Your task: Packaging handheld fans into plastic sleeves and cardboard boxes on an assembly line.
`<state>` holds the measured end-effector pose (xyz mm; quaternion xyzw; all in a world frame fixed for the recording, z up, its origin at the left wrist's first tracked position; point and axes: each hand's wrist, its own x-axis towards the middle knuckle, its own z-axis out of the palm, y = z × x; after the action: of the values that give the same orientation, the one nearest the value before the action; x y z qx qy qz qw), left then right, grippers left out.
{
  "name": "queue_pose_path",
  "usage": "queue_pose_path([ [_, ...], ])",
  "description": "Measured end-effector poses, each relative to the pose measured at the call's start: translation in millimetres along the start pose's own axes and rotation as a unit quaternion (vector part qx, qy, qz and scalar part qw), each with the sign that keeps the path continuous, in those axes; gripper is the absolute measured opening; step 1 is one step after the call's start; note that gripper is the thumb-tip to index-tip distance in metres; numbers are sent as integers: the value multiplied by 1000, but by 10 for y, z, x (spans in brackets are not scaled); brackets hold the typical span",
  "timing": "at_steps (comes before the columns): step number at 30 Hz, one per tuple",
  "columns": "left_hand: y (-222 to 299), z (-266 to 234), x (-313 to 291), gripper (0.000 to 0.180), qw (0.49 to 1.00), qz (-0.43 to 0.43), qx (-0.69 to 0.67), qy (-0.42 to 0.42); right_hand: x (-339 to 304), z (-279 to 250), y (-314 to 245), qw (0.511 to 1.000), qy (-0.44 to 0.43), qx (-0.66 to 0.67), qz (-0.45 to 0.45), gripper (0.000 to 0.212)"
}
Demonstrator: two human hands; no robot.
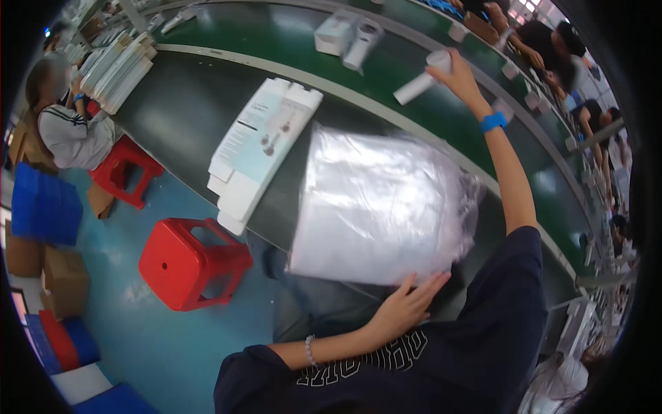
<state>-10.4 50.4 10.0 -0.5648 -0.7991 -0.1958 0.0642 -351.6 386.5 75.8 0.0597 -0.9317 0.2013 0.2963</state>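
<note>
At the belt's near side my right hand (455, 76) closes its fingers round the round head of a white handheld device (416, 88); its straight handle points left and toward me. A thick pile of clear plastic bags (376, 207) lies on the dark table in front of me. On the near edge of this pile rests my left hand (407, 307), fingers stretched out and holding nothing. Left of the bags lie flattened white and pale green cartons (265, 138). Farther off on the green belt, a similar white device (363, 43) sits beside a small white box (336, 32).
A green conveyor belt (276, 31) runs along the table's far side behind a pale rail. Red stools (176, 265) stand on the floor at left. A seated person (69, 131) is next to stacked cartons (118, 72); more people work across the belt at right.
</note>
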Motion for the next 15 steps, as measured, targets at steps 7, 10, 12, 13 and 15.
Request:
queue_pose_path([
  [7, 143, 178, -140, 73, 999, -33, -38, 4, -676, -445, -1329, 960, -41, -99, -260, 57],
  [10, 118, 187, -199, 69, 1000, -8, -19, 23, -897, -442, -1331, 966, -74, -97, -226, 57],
  [12, 67, 189, -275, 65, 999, 9, -16, 38, -1012, -472, -1331, 976, 22, -44, -211, 51],
  [13, 42, 176, -307, 61, 998, 30, -13, 59, -1118, -591, -1396, 982, 46, -32, -180, 52],
  [15, -8, 123, -355, 59, 997, -11, -38, 73, -1374, -909, -1699, 993, 62, 55, -80, 58],
])
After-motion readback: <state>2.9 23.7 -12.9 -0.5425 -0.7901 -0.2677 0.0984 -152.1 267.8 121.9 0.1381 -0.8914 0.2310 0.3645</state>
